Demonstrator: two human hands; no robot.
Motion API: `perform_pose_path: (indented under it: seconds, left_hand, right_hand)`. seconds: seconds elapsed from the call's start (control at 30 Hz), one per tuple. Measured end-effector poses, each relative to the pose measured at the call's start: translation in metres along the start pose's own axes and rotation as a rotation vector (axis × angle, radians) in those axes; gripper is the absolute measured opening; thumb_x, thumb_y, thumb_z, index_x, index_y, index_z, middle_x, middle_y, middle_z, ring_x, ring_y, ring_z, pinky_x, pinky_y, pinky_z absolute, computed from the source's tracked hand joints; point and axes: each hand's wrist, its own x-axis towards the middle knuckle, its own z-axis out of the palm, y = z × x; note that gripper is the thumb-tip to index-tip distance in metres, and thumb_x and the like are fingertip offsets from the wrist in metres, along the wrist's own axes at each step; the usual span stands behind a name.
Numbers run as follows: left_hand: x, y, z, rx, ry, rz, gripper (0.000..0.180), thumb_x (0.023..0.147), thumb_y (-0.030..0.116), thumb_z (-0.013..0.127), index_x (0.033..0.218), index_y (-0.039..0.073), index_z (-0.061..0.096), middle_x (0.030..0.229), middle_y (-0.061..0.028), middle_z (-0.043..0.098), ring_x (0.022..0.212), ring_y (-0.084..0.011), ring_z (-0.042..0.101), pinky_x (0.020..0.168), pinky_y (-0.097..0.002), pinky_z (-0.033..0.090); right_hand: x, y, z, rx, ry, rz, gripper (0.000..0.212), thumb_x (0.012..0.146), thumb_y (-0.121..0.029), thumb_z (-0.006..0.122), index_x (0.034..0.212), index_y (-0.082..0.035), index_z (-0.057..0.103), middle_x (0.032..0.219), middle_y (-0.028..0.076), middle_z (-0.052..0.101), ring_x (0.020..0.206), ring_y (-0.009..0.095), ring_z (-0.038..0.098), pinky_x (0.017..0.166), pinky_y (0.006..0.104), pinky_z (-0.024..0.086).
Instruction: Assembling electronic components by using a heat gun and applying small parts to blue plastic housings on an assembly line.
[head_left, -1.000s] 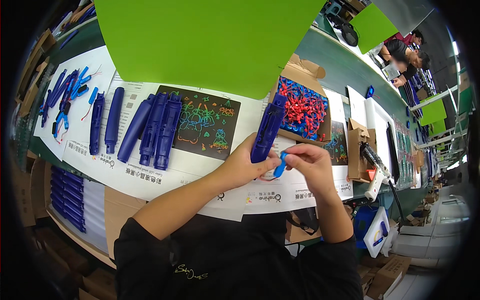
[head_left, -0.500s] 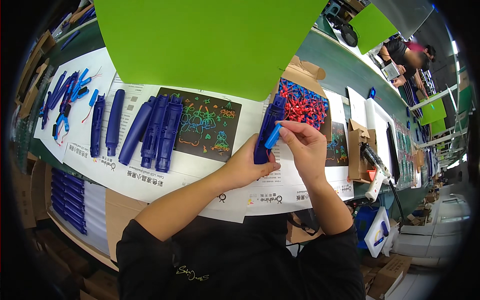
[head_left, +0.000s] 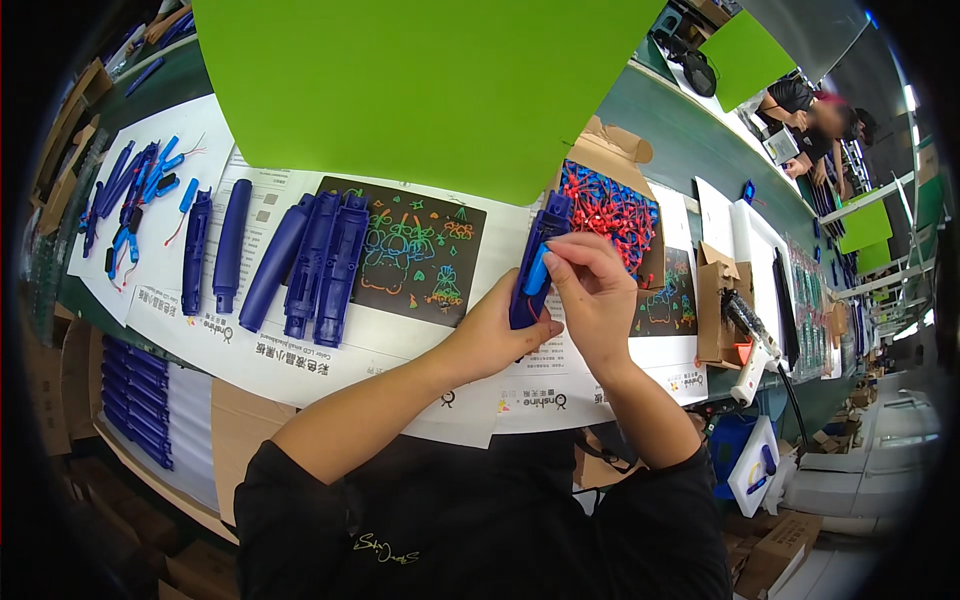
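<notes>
My left hand (head_left: 500,325) is closed around a long dark blue plastic half-shell (head_left: 555,212), its hollow side facing up. My right hand (head_left: 592,290) pinches a light blue cylindrical battery (head_left: 537,270) between thumb and fingers. The battery lies along the shell's hollow, and a thin red wire shows at its lower end. Whether it is fully seated I cannot tell. Left of my hands, several dark blue shells (head_left: 338,270) rest side by side on white printed sheets and a dark card with colourful drawings (head_left: 425,255).
A bright green panel (head_left: 410,90) covers the far middle. Beyond my right hand stands a cardboard box of blue batteries with red leads (head_left: 612,215). A white glue gun (head_left: 757,365) is at the right. Loose batteries (head_left: 165,185) lie far left; a carton of shells (head_left: 135,400) sits lower left.
My right hand has moved slightly left and down, bringing the battery from over the shell's edge into its hollow. My left hand keeps hold of the shell.
</notes>
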Motion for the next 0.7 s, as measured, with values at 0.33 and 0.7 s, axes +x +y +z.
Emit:
perform_pose_path:
  seconds: [0.33,0.7]
  left_hand:
    - [-0.005,0.003,0.003,-0.118,0.067,-0.107,0.026,0.095,0.023,0.047,0.108,0.0,0.047,0.077,-0.0059,0.058,0.058,-0.0098,0.055,0.053,-0.0228,0.045]
    - [-0.006,0.009,-0.004,-0.209,0.109,-0.167,0.038,0.097,0.037,0.04,0.1,0.001,0.05,0.07,-0.0093,0.059,0.05,-0.0136,0.055,0.047,-0.0252,0.046]
  right_hand:
    - [0.003,-0.009,-0.017,-0.419,-0.176,-0.129,0.02,0.073,-0.006,0.073,0.093,-0.008,0.071,0.061,0.002,0.042,0.055,0.012,0.039,0.048,0.0272,0.031]
    - [0.006,-0.022,-0.029,-0.086,-0.187,0.022,0.022,0.087,-0.002,0.055,0.108,-0.004,0.063,0.064,-0.006,0.046,0.059,0.003,0.039,0.053,0.0199,0.035]
